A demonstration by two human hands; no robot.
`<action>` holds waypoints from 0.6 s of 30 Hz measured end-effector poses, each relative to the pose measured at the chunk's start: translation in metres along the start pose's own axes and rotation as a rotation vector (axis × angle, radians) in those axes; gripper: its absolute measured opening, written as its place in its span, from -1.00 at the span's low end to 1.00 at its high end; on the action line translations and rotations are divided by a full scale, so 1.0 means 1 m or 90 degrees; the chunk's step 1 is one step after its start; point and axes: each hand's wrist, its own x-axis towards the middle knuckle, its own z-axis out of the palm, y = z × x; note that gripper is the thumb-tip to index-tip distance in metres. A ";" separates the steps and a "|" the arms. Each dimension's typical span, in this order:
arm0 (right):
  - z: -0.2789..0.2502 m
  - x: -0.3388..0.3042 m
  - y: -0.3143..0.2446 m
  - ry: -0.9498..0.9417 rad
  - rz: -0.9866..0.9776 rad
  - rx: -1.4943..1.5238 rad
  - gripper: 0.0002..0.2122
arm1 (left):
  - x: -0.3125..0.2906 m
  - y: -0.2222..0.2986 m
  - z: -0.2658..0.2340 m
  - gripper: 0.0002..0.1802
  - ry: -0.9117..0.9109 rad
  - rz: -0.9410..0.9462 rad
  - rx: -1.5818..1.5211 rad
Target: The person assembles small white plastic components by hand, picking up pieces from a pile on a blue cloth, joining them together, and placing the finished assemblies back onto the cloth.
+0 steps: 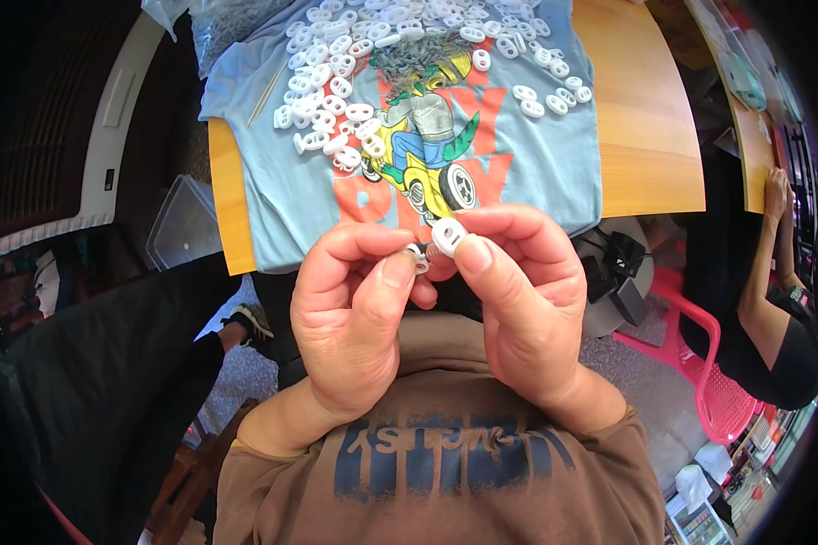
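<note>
Your right hand (527, 309) pinches a white plastic toggle (448, 234) between thumb and forefinger, just off the table's near edge. Your left hand (354, 313) is closed on a smaller white piece (418, 259) touching it. Both look light, rigid and slick; grip the flat sides.

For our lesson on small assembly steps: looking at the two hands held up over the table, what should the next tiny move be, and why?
Probably press the two pieces together. The right hand pinches a white plastic toggle in its grip, and the left hand holds a smaller piece right beside it, seemingly just apart. More white toggles lie on the blue shirt.
</note>
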 end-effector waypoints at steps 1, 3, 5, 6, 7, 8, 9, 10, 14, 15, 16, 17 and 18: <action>0.000 0.000 0.001 -0.001 0.001 0.000 -0.82 | 0.000 0.000 0.000 -0.86 0.001 0.001 0.000; 0.001 -0.001 0.003 -0.013 -0.049 -0.036 -0.83 | -0.001 0.000 0.000 -0.86 0.001 0.001 -0.003; 0.001 -0.001 0.007 -0.009 -0.071 -0.030 -0.84 | -0.001 -0.001 -0.001 -0.86 0.002 0.001 -0.006; 0.002 -0.002 0.007 -0.003 -0.093 -0.024 -0.84 | -0.002 0.000 -0.001 -0.86 -0.005 0.004 -0.003; 0.002 -0.002 0.007 -0.004 -0.093 -0.024 -0.84 | -0.002 0.000 -0.001 -0.86 -0.011 0.007 0.000; 0.002 -0.002 0.008 -0.005 -0.091 -0.027 -0.84 | -0.002 0.000 0.000 -0.86 -0.011 0.007 0.000; 0.003 -0.002 0.008 -0.007 -0.089 -0.029 -0.84 | -0.002 0.000 0.000 -0.86 -0.005 0.004 -0.001; 0.003 -0.003 0.008 -0.008 -0.089 -0.028 -0.84 | -0.002 0.000 0.001 -0.87 0.001 0.001 -0.002; 0.003 -0.004 0.008 0.000 -0.092 -0.034 -0.83 | -0.003 0.000 0.001 -0.87 -0.001 0.000 -0.004; 0.003 -0.004 0.008 0.000 -0.091 -0.032 -0.83 | -0.003 -0.001 0.001 -0.87 -0.001 0.000 -0.006; 0.003 -0.004 0.008 -0.001 -0.091 -0.032 -0.83 | -0.003 -0.001 0.001 -0.87 -0.002 -0.001 -0.009; 0.003 -0.004 0.008 -0.001 -0.098 -0.045 -0.83 | -0.003 -0.001 0.001 -0.87 -0.001 -0.001 -0.009; 0.003 -0.004 0.008 -0.002 -0.106 -0.058 -0.82 | -0.003 0.000 0.002 -0.87 0.000 -0.001 -0.011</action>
